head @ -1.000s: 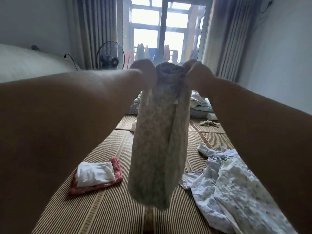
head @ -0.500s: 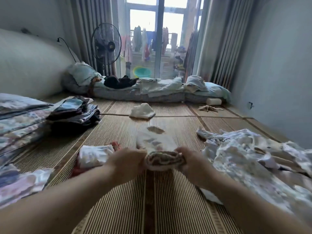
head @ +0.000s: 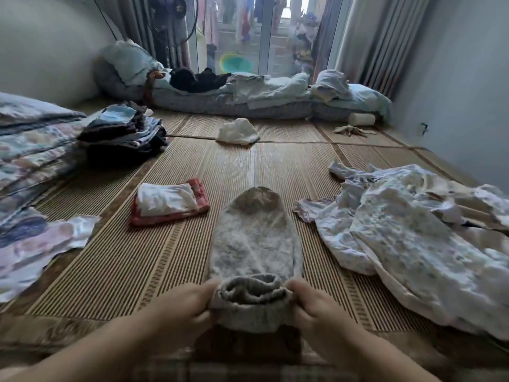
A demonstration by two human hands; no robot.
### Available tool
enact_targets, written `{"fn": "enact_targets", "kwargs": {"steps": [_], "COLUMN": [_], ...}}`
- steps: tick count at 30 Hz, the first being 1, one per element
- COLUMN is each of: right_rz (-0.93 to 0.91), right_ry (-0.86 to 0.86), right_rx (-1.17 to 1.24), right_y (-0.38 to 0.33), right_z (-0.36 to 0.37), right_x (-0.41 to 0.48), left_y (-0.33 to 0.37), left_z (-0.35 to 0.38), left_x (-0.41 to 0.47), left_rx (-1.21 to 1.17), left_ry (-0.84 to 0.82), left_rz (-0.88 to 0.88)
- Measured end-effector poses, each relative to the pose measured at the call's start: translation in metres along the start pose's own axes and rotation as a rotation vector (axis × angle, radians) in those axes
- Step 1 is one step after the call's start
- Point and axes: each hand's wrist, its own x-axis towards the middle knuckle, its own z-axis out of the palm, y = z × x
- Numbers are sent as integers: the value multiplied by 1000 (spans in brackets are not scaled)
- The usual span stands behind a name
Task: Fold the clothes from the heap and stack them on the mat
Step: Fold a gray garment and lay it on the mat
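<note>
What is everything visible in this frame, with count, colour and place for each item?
grey garment: one, speckled grey, flat on the mat centre, both hands hold its near end
folded pile: one, white on red, left of the grey garment
heap: one, pale floral, right of it
dark stack: one, dark with blue, far left
floral fabrics: several, blue-pink, left edge
white cloth: one, white, far centre
bedding: one row, pale blue-grey, by the window
basin: one, green, beyond the glass
mat: joined panels, tan woven, under everything
left hand: one, grips garment's left edge
right hand: one, grips its right edge
</note>
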Motion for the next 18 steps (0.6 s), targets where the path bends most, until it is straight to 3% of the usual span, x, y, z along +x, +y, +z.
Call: {"fn": "enact_targets", "kwargs": {"steps": [3,4,9,11,14,16,18], "right_rz": [80,115,381,267,-47,-22,5], "right_ry": [236,295,380,385,125,-129,-259], "right_rx": [128,120,-93,-249,-428,-481,-613], "right_y": [-8,-9,14,28,50,65,79], "right_z": [-11,-16,-19,-10,-3,-2,-3], "right_x": [43,63,124,122,114,105,94], "left_y": [6,3,-21,-28,-49,-66,-81], "left_z": [-10,-15,-28,-18,0,3,2], "left_x": [33,51,123,123,114,103,90], "left_rx": [-372,-393,4,252,477,505,515], "left_ry": [183,231,176,191,-6,-238,-329], "left_rz": [-101,-123,-446,-356,-51,-70,-96]}}
